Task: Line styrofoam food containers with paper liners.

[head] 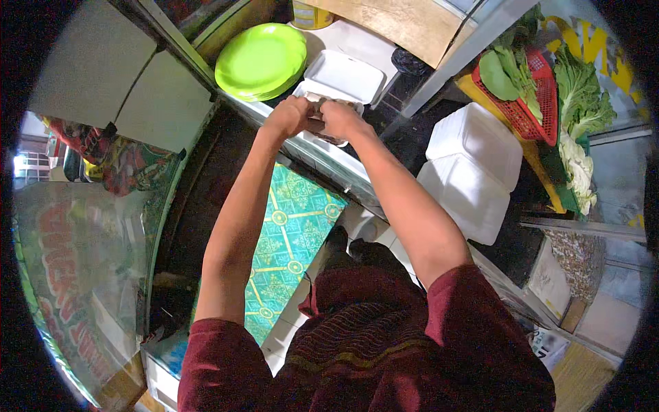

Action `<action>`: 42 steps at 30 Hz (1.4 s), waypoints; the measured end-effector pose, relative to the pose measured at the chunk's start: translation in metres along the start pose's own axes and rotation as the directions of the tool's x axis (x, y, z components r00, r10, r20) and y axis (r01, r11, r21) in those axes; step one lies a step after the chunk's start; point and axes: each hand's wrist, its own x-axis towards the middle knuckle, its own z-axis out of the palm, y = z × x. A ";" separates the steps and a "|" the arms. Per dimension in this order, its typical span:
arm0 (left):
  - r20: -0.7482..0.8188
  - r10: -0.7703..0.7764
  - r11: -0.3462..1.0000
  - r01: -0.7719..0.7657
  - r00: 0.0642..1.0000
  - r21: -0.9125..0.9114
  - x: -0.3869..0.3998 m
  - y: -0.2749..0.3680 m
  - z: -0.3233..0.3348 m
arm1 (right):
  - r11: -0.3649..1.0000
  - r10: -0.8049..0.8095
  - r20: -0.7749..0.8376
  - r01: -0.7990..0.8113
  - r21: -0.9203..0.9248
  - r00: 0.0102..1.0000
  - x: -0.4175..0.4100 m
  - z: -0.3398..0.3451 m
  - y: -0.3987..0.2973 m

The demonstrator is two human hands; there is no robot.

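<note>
A white foam takeaway box [344, 75] lies with its lid folded back on the counter before me. Over its lower half, my left hand [290, 116] and my right hand [341, 119] come close together. The fingertips of both pinch a small brownish item [316, 109], which the fingers mostly hide; what it is cannot be made out. Something pale shows just behind the fingers, inside the box. To the left of the box stands a stack of bright green plates [261, 62].
White foam boxes [468, 170] are stacked to the right. Beyond them, leafy greens [582, 92] and a red plastic basket [545, 98] stand by the glass. A metal post [463, 56] rises right of the open box. A yellow tin [312, 17] stands at the back.
</note>
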 end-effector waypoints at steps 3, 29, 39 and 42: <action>-0.062 -0.009 1.000 0.008 0.998 -0.013 -0.007 0.012 -0.014 | 0.996 0.060 -0.060 -0.055 0.076 0.996 -0.011 -0.009 -0.005; -0.365 0.407 0.895 -0.445 0.837 -0.022 0.029 0.314 -0.096 | 0.984 0.177 -0.559 -0.149 0.096 0.810 -0.280 -0.165 0.049; -0.195 0.548 0.820 -0.568 0.813 -0.065 0.022 0.380 -0.044 | 0.974 0.181 -0.701 -0.226 0.029 0.690 -0.363 -0.104 0.093; -0.203 0.563 0.809 -0.584 0.801 -0.062 0.011 0.377 -0.019 | 0.956 0.261 -0.668 -0.280 0.082 0.697 -0.368 -0.078 0.095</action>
